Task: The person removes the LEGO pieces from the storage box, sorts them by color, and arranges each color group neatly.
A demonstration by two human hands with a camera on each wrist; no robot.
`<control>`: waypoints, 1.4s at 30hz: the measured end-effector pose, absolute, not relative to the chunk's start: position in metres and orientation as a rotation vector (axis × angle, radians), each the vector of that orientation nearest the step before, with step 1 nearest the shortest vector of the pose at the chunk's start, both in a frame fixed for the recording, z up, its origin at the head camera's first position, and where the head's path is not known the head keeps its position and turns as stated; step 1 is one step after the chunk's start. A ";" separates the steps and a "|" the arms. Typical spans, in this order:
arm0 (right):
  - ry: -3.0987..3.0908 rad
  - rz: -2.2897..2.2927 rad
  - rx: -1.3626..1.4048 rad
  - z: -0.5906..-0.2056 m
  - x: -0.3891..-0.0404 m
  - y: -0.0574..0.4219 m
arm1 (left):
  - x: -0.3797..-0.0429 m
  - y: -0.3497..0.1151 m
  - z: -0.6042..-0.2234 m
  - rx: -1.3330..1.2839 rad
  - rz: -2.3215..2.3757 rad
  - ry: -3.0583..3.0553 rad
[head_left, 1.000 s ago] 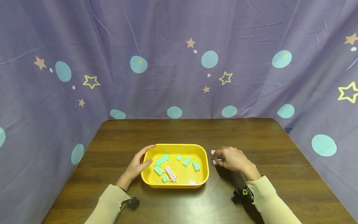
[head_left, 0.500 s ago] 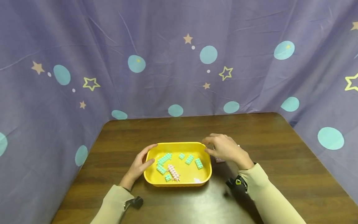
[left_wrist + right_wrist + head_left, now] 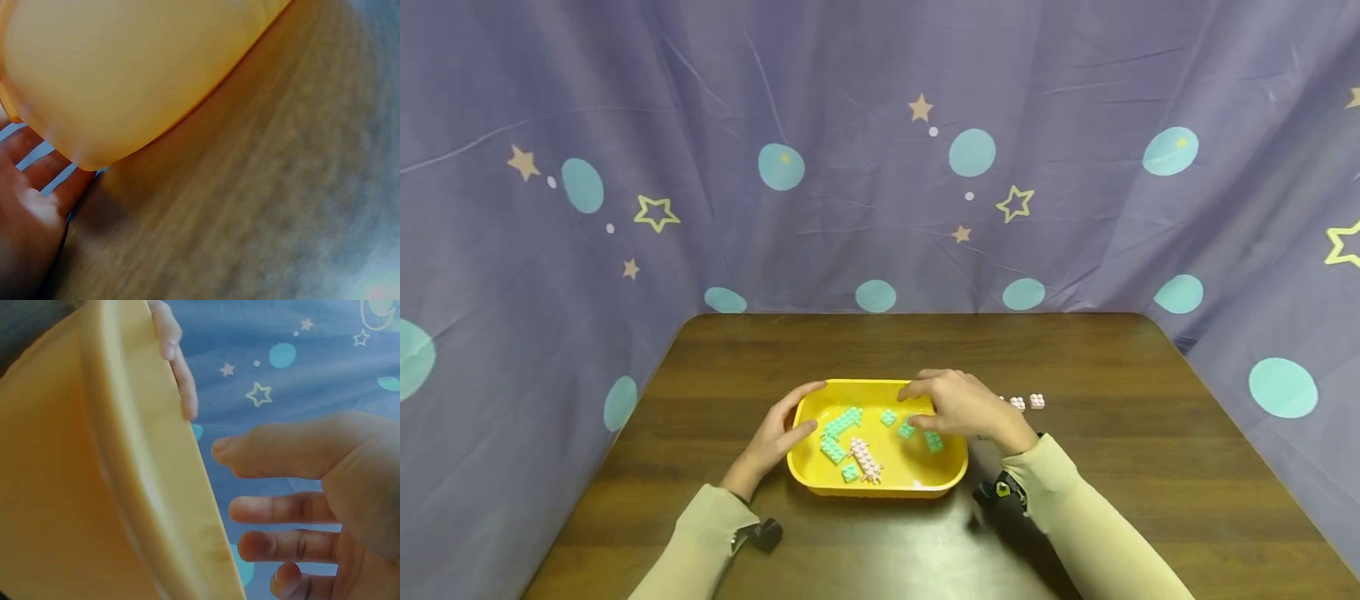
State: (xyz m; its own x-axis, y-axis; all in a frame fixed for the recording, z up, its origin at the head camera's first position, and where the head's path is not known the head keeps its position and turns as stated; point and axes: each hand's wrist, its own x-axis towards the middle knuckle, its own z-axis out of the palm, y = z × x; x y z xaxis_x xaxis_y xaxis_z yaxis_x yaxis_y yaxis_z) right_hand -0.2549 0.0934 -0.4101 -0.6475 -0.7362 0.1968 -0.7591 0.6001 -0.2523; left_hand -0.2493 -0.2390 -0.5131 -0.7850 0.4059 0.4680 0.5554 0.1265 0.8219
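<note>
A yellow plastic tray (image 3: 880, 492) stands on the table, holding several mint-green building bricks (image 3: 833, 450) and a pink brick piece (image 3: 865, 460) with small prongs at its ends. My left hand (image 3: 767, 440) grips the tray's left end, thumb over the rim; in the left wrist view its fingers lie against the outer wall. Over the tray's right end hovers my right hand (image 3: 964, 405), fingers apart and loosely bent. Its thumb and fingers (image 3: 284, 509) have nothing between them in the right wrist view. Below it, two green bricks are partly covered.
Small pink bricks (image 3: 1037, 401) lie on the wooden table (image 3: 1075, 358) to the right of the tray, some hidden behind my right hand. A purple curtain (image 3: 850, 225) with stars and dots hangs past the table's far edge.
My right hand has moved left from the pink bricks on the table to above the tray's right end, uncovering some of those bricks. The left hand stays on the tray.
</note>
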 end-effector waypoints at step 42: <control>-2.793 0.081 1.632 -0.447 -0.243 0.029 | -0.250 -0.239 -0.513 -0.956 -1.785 -2.260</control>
State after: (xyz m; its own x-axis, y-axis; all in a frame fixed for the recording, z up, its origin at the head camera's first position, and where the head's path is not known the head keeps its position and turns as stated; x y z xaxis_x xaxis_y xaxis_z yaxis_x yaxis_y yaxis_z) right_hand -0.2426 0.0287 -0.4469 -0.4881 -0.8710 -0.0562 -0.8663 0.4913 -0.0904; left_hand -0.2498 -0.2385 -0.5133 -0.7964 0.4046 0.4496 0.5310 0.1119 0.8399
